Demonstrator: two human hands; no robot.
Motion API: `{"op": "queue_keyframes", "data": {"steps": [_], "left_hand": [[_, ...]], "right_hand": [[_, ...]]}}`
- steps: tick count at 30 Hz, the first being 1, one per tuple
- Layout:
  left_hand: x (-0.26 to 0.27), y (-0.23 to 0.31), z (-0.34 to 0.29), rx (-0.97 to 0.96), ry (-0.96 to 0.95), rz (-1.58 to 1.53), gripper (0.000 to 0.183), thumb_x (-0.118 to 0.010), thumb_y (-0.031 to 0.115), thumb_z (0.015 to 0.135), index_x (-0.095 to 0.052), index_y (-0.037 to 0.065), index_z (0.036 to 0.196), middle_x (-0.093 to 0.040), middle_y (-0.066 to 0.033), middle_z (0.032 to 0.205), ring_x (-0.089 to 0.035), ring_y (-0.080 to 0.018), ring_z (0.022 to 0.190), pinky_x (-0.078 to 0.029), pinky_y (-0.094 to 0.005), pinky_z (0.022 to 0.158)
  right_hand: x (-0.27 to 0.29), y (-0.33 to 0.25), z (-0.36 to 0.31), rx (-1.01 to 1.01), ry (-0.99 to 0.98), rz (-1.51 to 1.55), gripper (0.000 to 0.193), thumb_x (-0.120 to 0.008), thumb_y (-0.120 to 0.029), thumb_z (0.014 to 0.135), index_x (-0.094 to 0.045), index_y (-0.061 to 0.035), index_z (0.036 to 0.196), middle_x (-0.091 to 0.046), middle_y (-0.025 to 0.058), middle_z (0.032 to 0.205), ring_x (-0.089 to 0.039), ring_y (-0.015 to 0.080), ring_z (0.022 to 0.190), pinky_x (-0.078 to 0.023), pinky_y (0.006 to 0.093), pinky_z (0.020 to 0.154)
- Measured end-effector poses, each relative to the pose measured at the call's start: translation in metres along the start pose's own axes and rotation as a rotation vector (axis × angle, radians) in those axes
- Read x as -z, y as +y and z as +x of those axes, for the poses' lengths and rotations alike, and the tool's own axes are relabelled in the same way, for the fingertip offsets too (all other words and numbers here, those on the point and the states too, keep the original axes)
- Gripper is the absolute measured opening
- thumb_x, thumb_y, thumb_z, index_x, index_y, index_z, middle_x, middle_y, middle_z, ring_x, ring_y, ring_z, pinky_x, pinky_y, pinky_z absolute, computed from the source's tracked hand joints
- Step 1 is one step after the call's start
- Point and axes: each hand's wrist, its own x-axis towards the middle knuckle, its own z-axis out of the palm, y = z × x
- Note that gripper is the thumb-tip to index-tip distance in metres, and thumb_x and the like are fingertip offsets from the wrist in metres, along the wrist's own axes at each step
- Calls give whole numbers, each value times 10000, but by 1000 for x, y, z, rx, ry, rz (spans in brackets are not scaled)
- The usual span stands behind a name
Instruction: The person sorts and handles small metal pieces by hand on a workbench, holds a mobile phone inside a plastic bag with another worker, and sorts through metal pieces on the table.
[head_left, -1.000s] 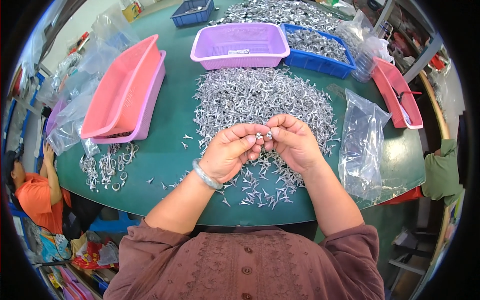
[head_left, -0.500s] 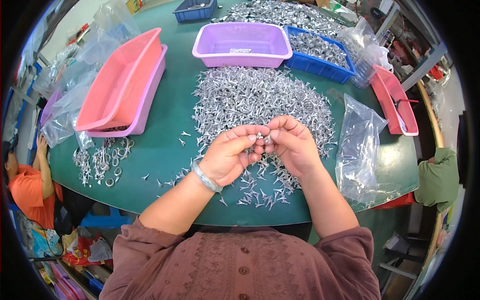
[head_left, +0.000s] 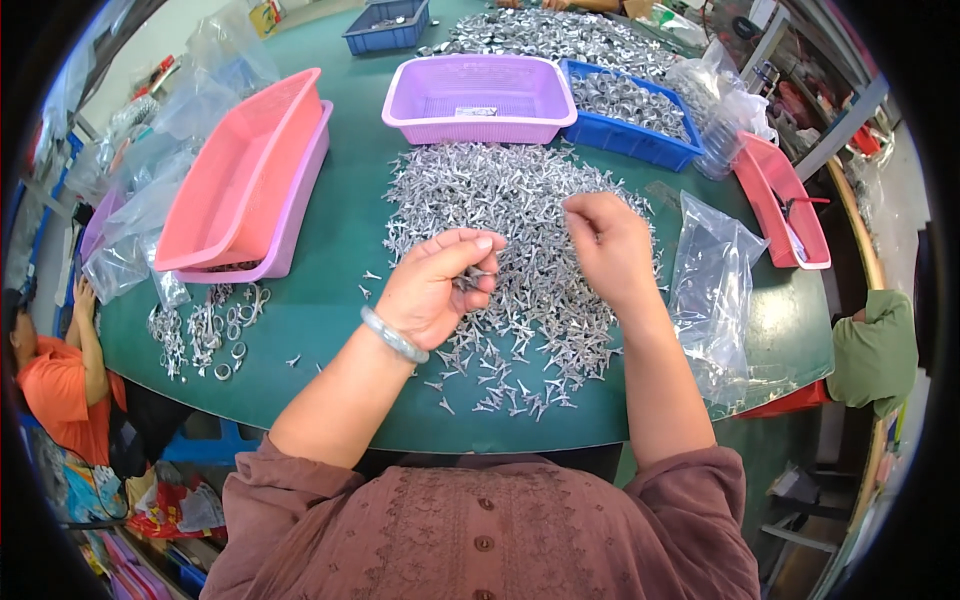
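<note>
A broad heap of small silver tower-shaped metal pieces (head_left: 540, 300) covers the middle of the green table. My left hand (head_left: 440, 280) is over the heap's left side, its fingers curled around a few small grey metal pieces (head_left: 468, 278) that show only partly between thumb and fingers. Over the right part of the heap, my right hand (head_left: 612, 245) is apart from the left, thumb and fingers drawn together. Whatever sits between those fingertips, if anything, is hidden. A pale bangle (head_left: 394, 335) circles my left wrist.
Beyond the heap stand a purple basket (head_left: 480, 130) and a blue bin (head_left: 640, 142) of metal rings. Stacked pink and purple baskets (head_left: 215, 200) are at left, near key rings (head_left: 205, 330). A clear plastic bag (head_left: 715, 290) lies right. People sit at both sides.
My hands, earlier together at the fingertips, have separated. The right moved right and away from me over the heap; the left drew slightly left, still holding small pieces.
</note>
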Motion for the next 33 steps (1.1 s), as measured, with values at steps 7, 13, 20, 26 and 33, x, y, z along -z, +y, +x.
{"op": "queue_keyframes", "data": {"steps": [7, 13, 20, 26, 33], "left_hand": [[-12, 15, 51, -563, 285, 1439, 224, -667, 164, 723, -650, 57, 919, -594, -61, 635, -559, -165, 567, -442, -292, 536], [-24, 7, 61, -436, 296, 1795, 255, -692, 237, 685, -658, 62, 866, -632, -140, 736, -607, -301, 705, -480, -384, 661], [-22, 13, 69, -344, 223, 1685, 191, -691, 167, 670, -643, 29, 792, -619, -133, 686, -601, -267, 645, -474, -352, 622], [-8, 5, 66, -538, 251, 1602, 200, -678, 140, 680, -627, 18, 830, -585, -93, 608, -555, -193, 545, -444, -307, 540], [-3, -5, 46, -714, 287, 1342, 175, -681, 102, 702, -618, 34, 851, -526, -18, 566, -477, -90, 508, -409, -239, 506]], "right_hand": [[-28, -10, 4, 182, -202, -511, 95, -648, -164, 682, -654, -93, 744, -543, 67, 817, -489, 250, 877, -346, 398, 774], [-34, -1, -1, 238, -82, -486, 50, -595, -109, 676, -638, -97, 699, -531, 55, 766, -484, 246, 824, -333, 393, 756], [-30, 1, -4, 220, -62, -333, 25, -590, -75, 666, -591, -87, 687, -528, 54, 762, -491, 257, 832, -339, 398, 765], [-21, 0, -1, 130, -85, -133, 63, -576, -49, 674, -519, -52, 700, -550, 91, 710, -537, 305, 739, -413, 395, 682], [-17, -7, -3, -1, -62, 157, 85, -549, 5, 705, -549, -28, 784, -556, 106, 766, -570, 297, 679, -467, 340, 599]]}}
